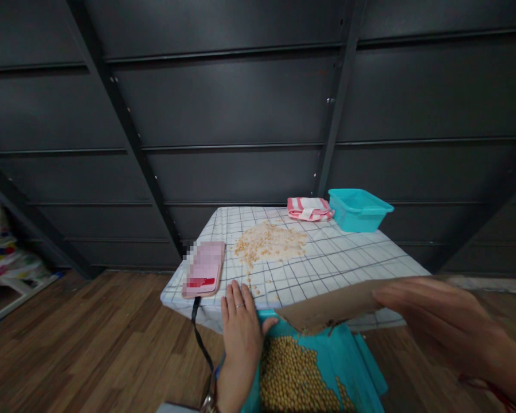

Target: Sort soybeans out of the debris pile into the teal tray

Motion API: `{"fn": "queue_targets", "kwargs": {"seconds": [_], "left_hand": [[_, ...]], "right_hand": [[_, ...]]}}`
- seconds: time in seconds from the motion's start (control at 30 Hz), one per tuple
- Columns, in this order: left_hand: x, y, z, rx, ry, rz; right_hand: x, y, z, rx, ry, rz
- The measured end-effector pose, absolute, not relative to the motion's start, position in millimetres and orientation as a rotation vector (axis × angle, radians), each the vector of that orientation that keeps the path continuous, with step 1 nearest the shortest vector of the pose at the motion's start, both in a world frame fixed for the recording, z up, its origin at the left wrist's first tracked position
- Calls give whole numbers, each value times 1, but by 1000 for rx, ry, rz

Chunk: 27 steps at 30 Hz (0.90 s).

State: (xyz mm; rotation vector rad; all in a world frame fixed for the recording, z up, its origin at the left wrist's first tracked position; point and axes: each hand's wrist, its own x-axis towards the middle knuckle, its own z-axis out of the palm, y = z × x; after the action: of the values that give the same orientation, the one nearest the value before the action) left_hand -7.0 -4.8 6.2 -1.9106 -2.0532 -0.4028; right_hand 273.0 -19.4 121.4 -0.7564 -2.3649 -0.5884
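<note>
My right hand (pixel 451 315) is closed on one end of a brown cardboard piece (pixel 327 304), which slants across the bin's far side. My left hand (pixel 242 332), wearing a ring, has its fingers stretched out toward the table's front edge. Its thumb reaches over the rim of a turquoise bin (pixel 318 350). Inside that bin lie many round, tan soybeans (pixel 290 373). On the checked tablecloth (pixel 348 264), a patch of loose yellowish beans or bean pieces (pixel 269 241) is spread out, with a few stray ones near my left fingertips.
A pink phone (pixel 208 267) rests at the table's left edge, with a black strap (pixel 202 338) hanging down. At the back are a folded pink-striped cloth (pixel 309 208) and a second turquoise bin (pixel 359 212). A dark panelled wall (pixel 241 103) rises behind the table.
</note>
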Motion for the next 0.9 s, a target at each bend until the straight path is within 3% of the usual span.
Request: {"fn": "queue_targets", "kwargs": {"seconds": [0.3, 0.9], "left_hand": [[-9, -4, 3, -1878, -1996, -355], [-8, -5, 11, -1891, -2018, -334]], "right_hand": [[223, 15, 139, -554, -2263, -892], [240, 3, 120, -590, -2406, -611]]}}
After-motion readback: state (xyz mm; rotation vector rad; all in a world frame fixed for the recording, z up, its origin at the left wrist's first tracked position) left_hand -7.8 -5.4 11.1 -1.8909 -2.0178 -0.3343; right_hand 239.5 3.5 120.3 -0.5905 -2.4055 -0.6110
